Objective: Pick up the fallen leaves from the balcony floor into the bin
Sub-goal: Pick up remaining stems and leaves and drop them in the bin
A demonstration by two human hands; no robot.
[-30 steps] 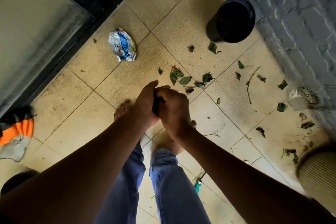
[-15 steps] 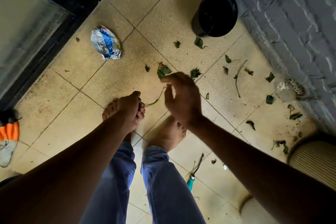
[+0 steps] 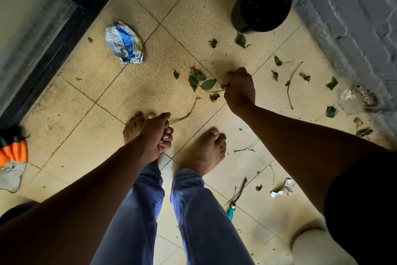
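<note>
Green and dry leaves (image 3: 196, 78) and thin stems (image 3: 290, 84) lie scattered over the beige balcony tiles. The black bin (image 3: 238, 17) stands upright at the top, by the grey wall. My right hand (image 3: 239, 89) is down among the leaves with its fingers curled, pinching the stem of a green leaf (image 3: 208, 84). My left hand (image 3: 158, 134) hangs above my left foot, fingers loosely curled, and I see nothing in it. A long stem (image 3: 185, 115) lies on the floor just beyond it.
A crumpled blue and silver wrapper (image 3: 124, 43) lies to the left. An orange and grey cloth (image 3: 11, 157) sits at the left edge. A teal-handled tool (image 3: 233, 206), crumpled paper (image 3: 281, 189), a spotted object (image 3: 361, 99) and a pale pot (image 3: 311, 247) are on the right. A glass door (image 3: 25, 39) bounds the left.
My hands were joined in front of me, then parted. The right hand reached down and forward to the leaves and closed on one. The left hand dropped back over my foot.
</note>
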